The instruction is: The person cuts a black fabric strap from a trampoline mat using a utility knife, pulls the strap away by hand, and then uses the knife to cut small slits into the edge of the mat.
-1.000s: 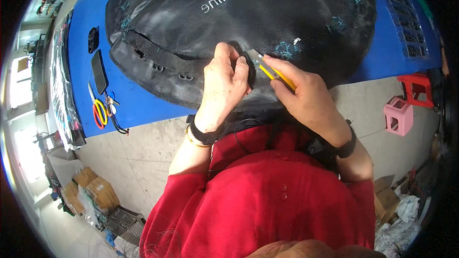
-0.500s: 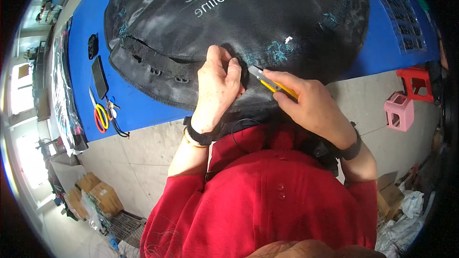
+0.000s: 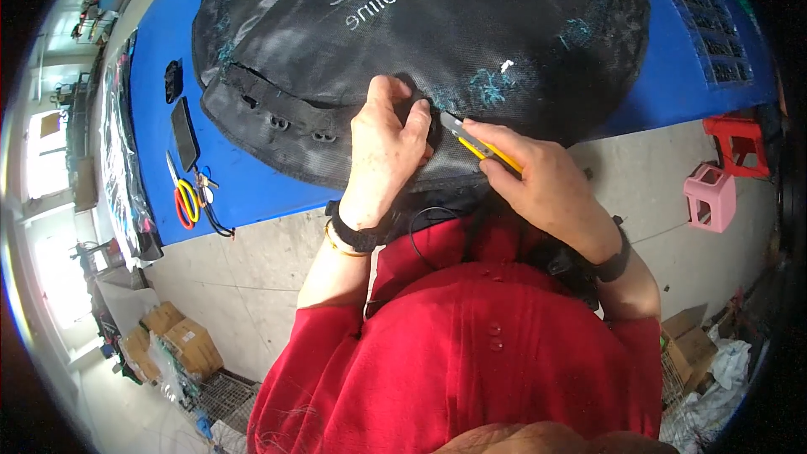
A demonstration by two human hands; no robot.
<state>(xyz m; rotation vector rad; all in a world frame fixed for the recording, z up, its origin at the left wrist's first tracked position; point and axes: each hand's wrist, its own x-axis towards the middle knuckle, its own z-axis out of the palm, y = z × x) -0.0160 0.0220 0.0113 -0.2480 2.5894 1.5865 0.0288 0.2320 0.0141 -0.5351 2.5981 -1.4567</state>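
Near centre, left hand (image 3: 382,143) pinches black mesh (image 3: 437,46), right hand (image 3: 551,183) grips utility knife (image 3: 471,141); likely mid-cut, next stroke needs tautness.

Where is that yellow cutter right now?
In the head view, the yellow cutter is in the right hand, just right of centre, its tip near the left hand over the black fabric.

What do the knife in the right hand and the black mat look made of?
Knife: yellow handle probably smooth plastic, judging by its even colour; grey front possibly metal, from the dull sheen. Black mat: apparently woven synthetic, slightly shiny, with fine mesh grain.
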